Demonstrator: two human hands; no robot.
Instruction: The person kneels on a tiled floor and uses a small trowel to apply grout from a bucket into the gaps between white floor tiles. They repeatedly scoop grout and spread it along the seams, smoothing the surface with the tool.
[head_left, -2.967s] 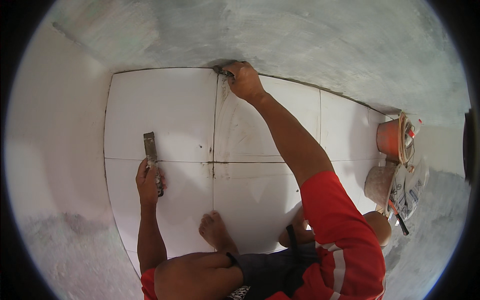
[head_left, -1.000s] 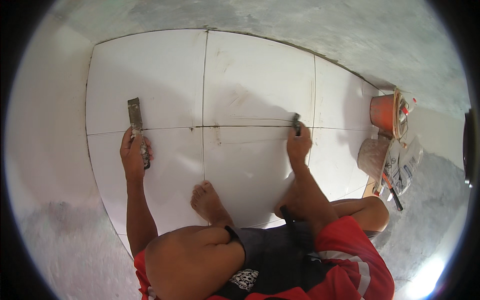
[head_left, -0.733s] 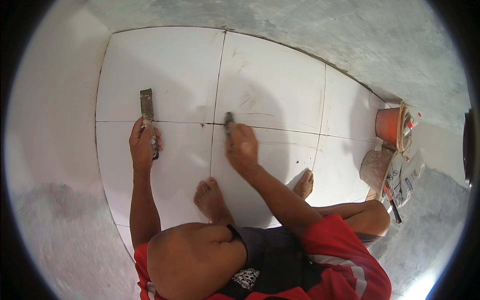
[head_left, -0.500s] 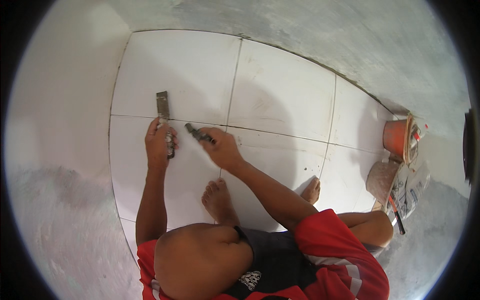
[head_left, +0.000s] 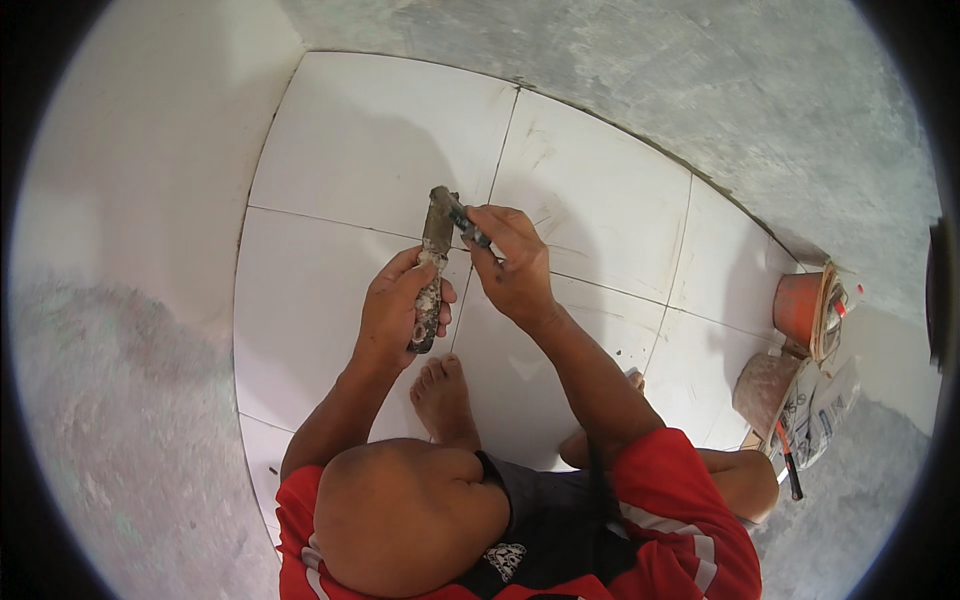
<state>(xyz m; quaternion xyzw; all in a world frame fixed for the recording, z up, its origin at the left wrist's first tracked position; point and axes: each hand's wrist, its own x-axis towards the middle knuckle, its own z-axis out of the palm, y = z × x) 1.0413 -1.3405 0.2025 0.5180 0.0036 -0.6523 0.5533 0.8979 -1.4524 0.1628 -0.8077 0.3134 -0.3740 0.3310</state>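
Note:
My left hand [head_left: 388, 310] is closed round the speckled handle of a putty knife [head_left: 437, 235]. Its blade points away from me and carries grey paste. In my right hand [head_left: 520, 268], pinched between thumb and fingers, is a small dark tool [head_left: 467, 224] whose exact kind I cannot make out. The small tool's tip rests against the upper part of the blade, where a lump of grey paste sits. Both hands are above the white floor tiles [head_left: 350, 290], near a point where the joints cross.
An orange bucket [head_left: 795, 305] stands at the right by the wall. Nearer to me are a grey-smeared bucket [head_left: 757, 385], a crumpled plastic bag [head_left: 830, 405] and an orange-and-black handled tool [head_left: 788, 460]. My bare foot [head_left: 443, 400] is on the tiles. Walls [head_left: 120, 300] border the floor.
Both hands have moved right and come together. The small tool, earlier apart from the putty knife, now touches its blade. The view has turned slightly.

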